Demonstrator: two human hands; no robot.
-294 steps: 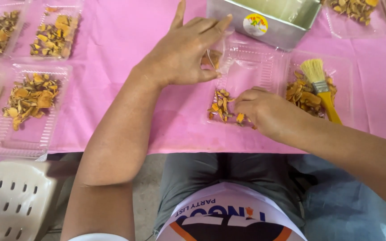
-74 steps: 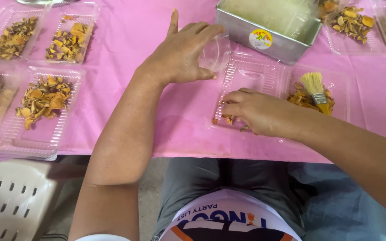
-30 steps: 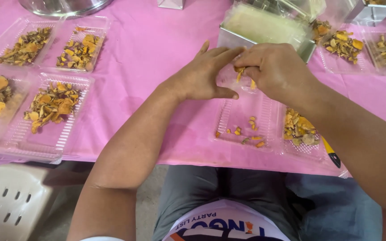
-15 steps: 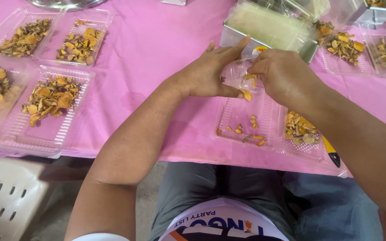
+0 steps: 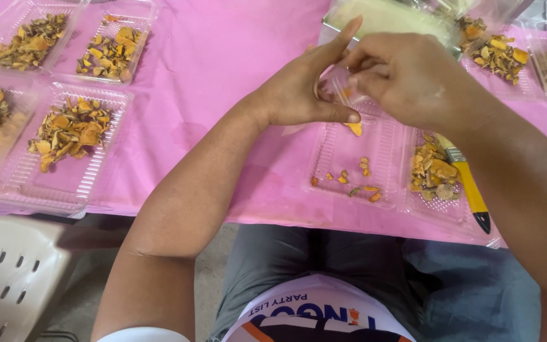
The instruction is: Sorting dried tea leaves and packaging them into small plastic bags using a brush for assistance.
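Observation:
My left hand holds a small clear plastic bag above the pink table, thumb stretched out under it. My right hand meets it from the right, fingertips pinched at the bag's mouth over dried orange pieces that are mostly hidden. One orange piece hangs just below the hands. Beneath them lies a clear plastic tray with a few orange scraps in it.
The tray's right half holds a heap of dried slices and a yellow-handled brush. Several filled clear trays lie at the left and top right. A metal tin stands behind the hands, a white plastic chair at lower left.
The pile of pieces in the tray below has gone down to scraps. My right hand lifted from the tray to the bag in my left hand and now pinches at its mouth.

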